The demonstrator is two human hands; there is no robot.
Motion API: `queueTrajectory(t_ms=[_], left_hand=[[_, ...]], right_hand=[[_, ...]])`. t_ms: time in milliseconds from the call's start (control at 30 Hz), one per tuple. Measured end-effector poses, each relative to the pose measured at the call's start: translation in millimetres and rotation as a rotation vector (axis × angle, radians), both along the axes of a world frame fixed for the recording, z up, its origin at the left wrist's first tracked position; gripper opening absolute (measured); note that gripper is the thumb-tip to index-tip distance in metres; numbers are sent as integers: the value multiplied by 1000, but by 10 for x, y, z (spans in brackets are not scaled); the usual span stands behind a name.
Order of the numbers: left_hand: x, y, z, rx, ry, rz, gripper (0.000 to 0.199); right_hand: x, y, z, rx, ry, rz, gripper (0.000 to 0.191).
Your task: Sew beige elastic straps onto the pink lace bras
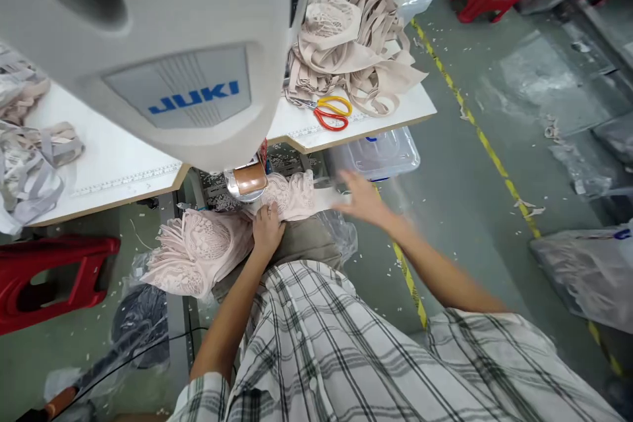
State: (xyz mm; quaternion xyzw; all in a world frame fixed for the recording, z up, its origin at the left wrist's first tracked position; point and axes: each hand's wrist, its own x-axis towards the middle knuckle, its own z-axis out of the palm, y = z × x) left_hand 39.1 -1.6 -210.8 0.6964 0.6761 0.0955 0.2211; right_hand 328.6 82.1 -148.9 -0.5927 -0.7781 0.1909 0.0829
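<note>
Pale pink lace garments [208, 247] lie bunched across the lap and under the white JUKI sewing machine [192, 102]. My left hand [268, 231] rests on the lace piece just below the machine's round metal part [246, 181], its fingers bent onto the fabric. What is under those fingertips is hidden. Off to the right, my right hand [363, 200] is smeared by motion at the end of a light fabric strip [326, 199]. Its fingers look spread, and whether it touches the strip is unclear.
Yellow and red scissors [332, 112] lie on the white table [405, 105] beside a pile of beige straps [366, 33]. More fabric [34, 158] is at left. A clear plastic box [380, 155] sits under the table edge. A red stool [54, 280] stands at far left.
</note>
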Motion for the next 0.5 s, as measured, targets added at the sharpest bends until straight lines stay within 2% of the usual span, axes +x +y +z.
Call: queueTrajectory(t_ms=[67,133,167,233,333,400,433,467,500], left_hand=[[21,-1,-10,-33,6,-1,55],[-3,0,39,-45,9,-8,50],[-28,-2,72,-43,10,-9,49],[-101,-8,120,-39,-4,-32,50],[-217,-11,122,-35,-40,-59,49],[-255,-9,107,-52,-65,-58,48],[-258,-7,104,-67,-76,-53,48],[-253,-4,106,-82,-87,-44,48],[-241,1,112,-97,-97,-34,49]], right_hand=[[-520,-68,-117,-170,86,286,94],[-887,-6,-75,-283,139,412,78],[-980,85,12,-290,156,429,70],[-976,361,304,-253,190,425,53],[-666,950,901,-47,298,258,42],[-456,1439,1270,221,430,-3,48],[-394,1698,1415,306,486,-88,58],[-370,1955,1528,303,581,-166,65],[-382,2196,1609,233,710,-276,63]])
